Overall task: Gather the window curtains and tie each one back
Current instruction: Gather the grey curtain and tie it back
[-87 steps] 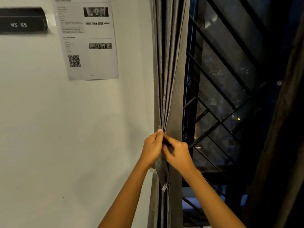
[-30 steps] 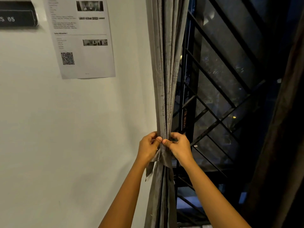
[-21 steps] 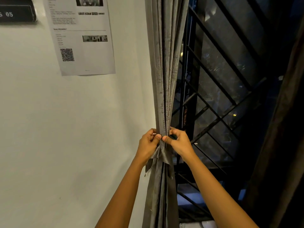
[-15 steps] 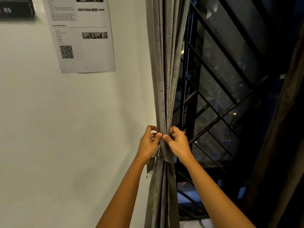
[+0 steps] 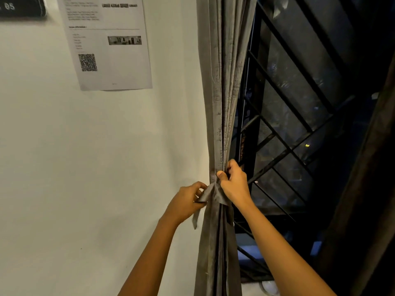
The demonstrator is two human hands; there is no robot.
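A grey curtain point(image 5: 222, 86) hangs gathered into a narrow bundle at the window's left edge. A grey fabric tie-back point(image 5: 213, 194) wraps the bundle at its pinched waist, with loose ends hanging left and right. My left hand point(image 5: 186, 202) pinches the left end of the tie, just left of the bundle. My right hand point(image 5: 234, 182) grips the bundle and the tie at the knot, thumb pressed on the front. A second, darker curtain point(image 5: 367, 189) hangs along the right edge.
A white wall point(image 5: 85, 167) fills the left, with a printed sheet bearing a QR code point(image 5: 106, 43) and a dark sign point(image 5: 21, 7) on it. Behind the curtain stands a black metal window grille point(image 5: 288, 146) with dark glass.
The tie-back is now wrapped and knotted around the bundle. In the last half second my left hand dropped lower and left, pulling the tie's end out, while my right hand stayed at the knot.
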